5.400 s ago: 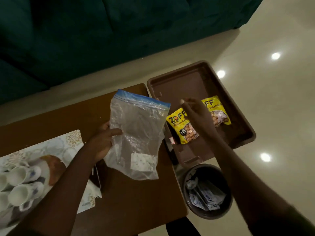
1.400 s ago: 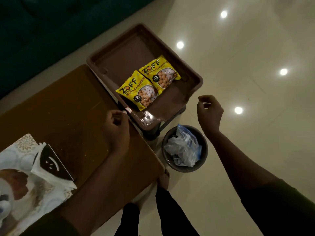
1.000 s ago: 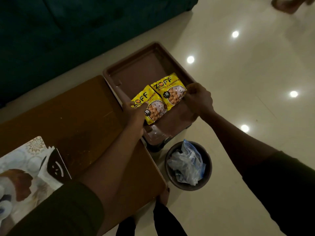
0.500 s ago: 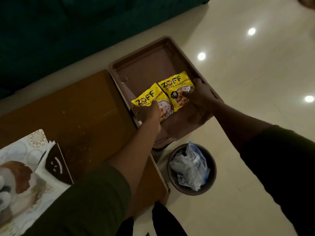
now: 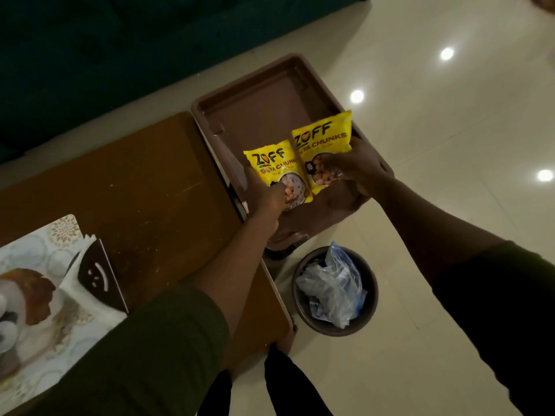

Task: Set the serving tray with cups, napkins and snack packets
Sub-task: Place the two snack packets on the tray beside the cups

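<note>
A brown serving tray point(image 5: 264, 94) stands beside the right end of the wooden table point(image 5: 129, 187). Two yellow snack packets are held side by side above the tray's near half. My left hand point(image 5: 265, 196) grips the left snack packet point(image 5: 274, 166) at its lower edge. My right hand point(image 5: 357, 169) grips the right snack packet point(image 5: 322, 136) at its lower right. Both packets are tilted up toward me. White cups point(image 5: 6, 331) show partly at the far left edge.
A patterned mat point(image 5: 45, 256) lies on the table's left end, with a dark napkin holder point(image 5: 99, 277) holding white napkins. A round bin point(image 5: 333, 291) with a crumpled plastic bag stands on the tiled floor below the tray. A dark green sofa point(image 5: 120, 40) fills the top left.
Both hands came down onto the two packets that lay flat in the tray, closed on them and lifted them, tilting them up. Before that, the plastic bag went into the bin.
</note>
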Action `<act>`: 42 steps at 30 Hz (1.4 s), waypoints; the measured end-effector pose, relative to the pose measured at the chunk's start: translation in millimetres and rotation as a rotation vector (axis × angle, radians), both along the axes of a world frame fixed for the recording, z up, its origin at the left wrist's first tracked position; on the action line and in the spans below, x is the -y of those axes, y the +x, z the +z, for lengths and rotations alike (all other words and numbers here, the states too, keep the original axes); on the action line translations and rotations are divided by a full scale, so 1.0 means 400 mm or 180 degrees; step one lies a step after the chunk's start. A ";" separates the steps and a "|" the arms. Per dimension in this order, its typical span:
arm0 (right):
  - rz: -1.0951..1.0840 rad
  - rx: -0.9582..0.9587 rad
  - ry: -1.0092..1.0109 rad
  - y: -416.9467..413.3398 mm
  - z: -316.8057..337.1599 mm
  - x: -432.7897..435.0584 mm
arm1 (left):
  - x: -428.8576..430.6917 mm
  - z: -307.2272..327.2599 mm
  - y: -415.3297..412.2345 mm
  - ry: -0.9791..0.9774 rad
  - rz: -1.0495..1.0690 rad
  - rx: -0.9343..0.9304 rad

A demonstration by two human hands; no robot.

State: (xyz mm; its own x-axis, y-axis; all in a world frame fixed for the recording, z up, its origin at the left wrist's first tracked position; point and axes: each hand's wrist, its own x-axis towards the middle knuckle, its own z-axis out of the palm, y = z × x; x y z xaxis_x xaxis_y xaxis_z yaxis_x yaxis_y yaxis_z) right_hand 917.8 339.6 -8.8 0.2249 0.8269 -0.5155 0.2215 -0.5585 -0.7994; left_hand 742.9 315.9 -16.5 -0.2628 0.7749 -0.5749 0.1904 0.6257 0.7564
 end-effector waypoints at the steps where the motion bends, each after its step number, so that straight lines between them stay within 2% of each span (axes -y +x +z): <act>1: -0.0101 0.0031 0.0220 -0.004 0.012 0.008 | 0.000 0.013 -0.016 0.0064 -0.0013 -0.0051; 3: -0.0194 0.0067 0.0480 -0.022 0.032 0.022 | 0.001 0.036 -0.054 0.0180 0.0003 -0.0071; 7: -0.0241 0.0297 0.0430 -0.082 0.064 0.022 | 0.007 0.078 -0.139 0.0567 0.0348 0.0372; 11: -0.0130 0.0537 0.0460 -0.166 0.097 0.019 | 0.028 0.103 -0.236 0.0731 0.0494 0.0574; 17: 0.0199 -0.0170 0.0783 -0.340 0.135 0.036 | 0.084 0.151 -0.403 0.0861 0.0586 0.0686; 22: 0.0523 -0.0396 0.0990 -0.547 0.178 0.039 | 0.123 0.216 -0.598 0.1182 0.0812 0.0476; 27: 0.0661 -0.0539 0.0926 -0.784 0.228 0.039 | 0.175 0.277 -0.826 0.1210 0.1219 0.0235; 35: 0.1111 -0.0176 0.0995 -1.153 0.242 0.089 | 0.309 0.304 -1.201 0.1264 0.1689 -0.0043; 42: 0.1112 0.0350 0.0922 -1.358 0.180 0.167 | 0.477 0.244 -1.533 0.1109 0.2379 0.0143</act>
State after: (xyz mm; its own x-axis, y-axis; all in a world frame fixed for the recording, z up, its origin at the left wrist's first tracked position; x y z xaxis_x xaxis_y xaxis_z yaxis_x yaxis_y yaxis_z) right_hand 374.5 272.8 63.2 -0.0524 0.9692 -0.2408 0.4488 -0.1926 -0.8726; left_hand 129.9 125.1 81.1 -0.7620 0.5407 -0.3563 -0.2182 0.3036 0.9275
